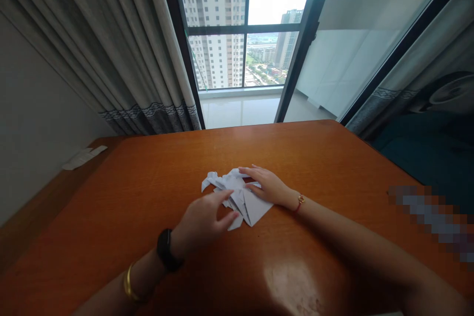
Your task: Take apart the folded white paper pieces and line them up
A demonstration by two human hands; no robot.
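A loose cluster of folded white paper [257,203] lies on the brown worktop [166,158], in from the far edge and about midway between the two far corners, well apart from both. Flat, pointed flaps make up its near right part, with a large smooth one under the right hand; its far left part is crumpled, and a narrow strip bends out toward the left edge. The right hand [272,186] reaches in from the right edge side, palm down over the far right part of the paper, its grip open, with fingers stretched out and the thumb apart below them. The left hand [202,215] comes from the near left, its grip open too, thumb and fingers parted at the near left side of the paper; whether it touches the paper is hard to tell. A black watch [169,250] and a gold bangle [129,282] circle the left wrist and forearm, and a red bracelet [299,201] with a gold charm is on the right wrist. Beside the left edge, a white slip [84,157] lies on a ledge [55,192]. Near the right edge, a patch [431,217] is pixelated, its contents unreadable. Past the far edge stand a grey curtain [122,49] and a window [244,29].
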